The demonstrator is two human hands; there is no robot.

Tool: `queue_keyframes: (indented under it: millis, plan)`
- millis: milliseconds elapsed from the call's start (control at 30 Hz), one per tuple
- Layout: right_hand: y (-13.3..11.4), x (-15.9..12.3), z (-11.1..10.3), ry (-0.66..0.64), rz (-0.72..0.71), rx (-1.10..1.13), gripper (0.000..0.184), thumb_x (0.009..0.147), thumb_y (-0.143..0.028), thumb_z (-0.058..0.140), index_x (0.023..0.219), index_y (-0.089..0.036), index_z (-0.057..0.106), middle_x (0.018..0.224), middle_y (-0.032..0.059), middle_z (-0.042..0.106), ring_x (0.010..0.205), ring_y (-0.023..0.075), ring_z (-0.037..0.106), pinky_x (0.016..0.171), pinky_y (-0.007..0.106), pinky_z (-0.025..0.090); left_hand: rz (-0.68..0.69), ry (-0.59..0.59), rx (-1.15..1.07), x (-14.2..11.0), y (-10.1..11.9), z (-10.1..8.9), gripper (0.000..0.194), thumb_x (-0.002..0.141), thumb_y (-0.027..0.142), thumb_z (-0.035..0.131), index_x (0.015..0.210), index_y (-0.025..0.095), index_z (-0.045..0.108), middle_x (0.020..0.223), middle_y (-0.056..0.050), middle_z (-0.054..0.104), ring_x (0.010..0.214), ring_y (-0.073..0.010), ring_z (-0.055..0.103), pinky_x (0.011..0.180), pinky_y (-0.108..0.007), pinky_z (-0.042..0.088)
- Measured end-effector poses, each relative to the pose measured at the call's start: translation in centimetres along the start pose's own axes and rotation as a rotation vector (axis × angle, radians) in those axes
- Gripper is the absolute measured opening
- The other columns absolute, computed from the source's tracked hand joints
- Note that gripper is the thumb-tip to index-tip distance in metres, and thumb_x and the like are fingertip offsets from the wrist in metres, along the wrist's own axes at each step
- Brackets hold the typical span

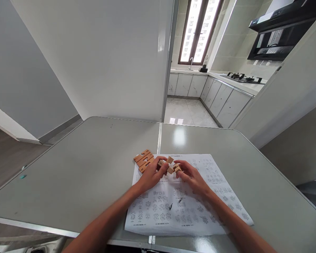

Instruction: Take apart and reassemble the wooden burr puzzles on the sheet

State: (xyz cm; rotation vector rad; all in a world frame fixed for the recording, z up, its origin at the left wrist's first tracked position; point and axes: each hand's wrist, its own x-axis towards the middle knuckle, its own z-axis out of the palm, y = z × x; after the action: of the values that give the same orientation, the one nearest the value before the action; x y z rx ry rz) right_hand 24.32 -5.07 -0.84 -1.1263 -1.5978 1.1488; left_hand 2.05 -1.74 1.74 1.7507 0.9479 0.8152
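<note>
Both hands are close together over a printed instruction sheet (171,195) covered in small line drawings. My left hand (152,173) is closed on light wooden puzzle pieces (170,160), which cross each other at angles. In the fingers of my right hand (191,174) is another notched wooden puzzle piece (177,167), just to the right of the first ones. Whether the two groups touch is too small to tell. Beside my left hand lie several darker brown wooden pieces with cut-outs (143,159), side by side at the sheet's upper left corner and partly hidden by that hand.
The sheet lies on a grey table (81,175) with a metal seam down its middle. A small green bit (22,176) is near the table's left edge. Beyond the table are a white wall panel (116,63) and a kitchen with a gas stove (243,78).
</note>
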Motion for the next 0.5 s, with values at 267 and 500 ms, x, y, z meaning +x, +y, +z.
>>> queue_keyframes:
  millis: [267,500]
  plan:
    - [1.4,0.3,0.1,0.236,-0.052,-0.4,0.053,0.087,-0.05,0.073,0.129,-0.023,0.056,0.117,0.0115,0.068,0.097,0.0283,0.065,0.088,0.045,0.056,-0.068,-0.011,-0.228,0.4,-0.3,0.0,0.053,0.102,0.063,0.045,0.13,0.018,0.045,0.087,-0.002,0.065,0.061,-0.0116,0.052,0.062,-0.027,0.042]
    - [1.7,0.3,0.4,0.208,-0.174,-0.608,0.045,0.083,-0.037,0.076,0.124,-0.026,0.061,0.123,0.0122,0.065,0.118,0.0355,0.057,0.101,0.055,0.05,-0.118,-0.04,-0.292,0.5,-1.1,-0.2,0.069,0.096,0.065,0.057,0.141,0.016,0.036,0.075,0.002,0.063,0.061,-0.013,0.054,0.064,-0.029,0.044]
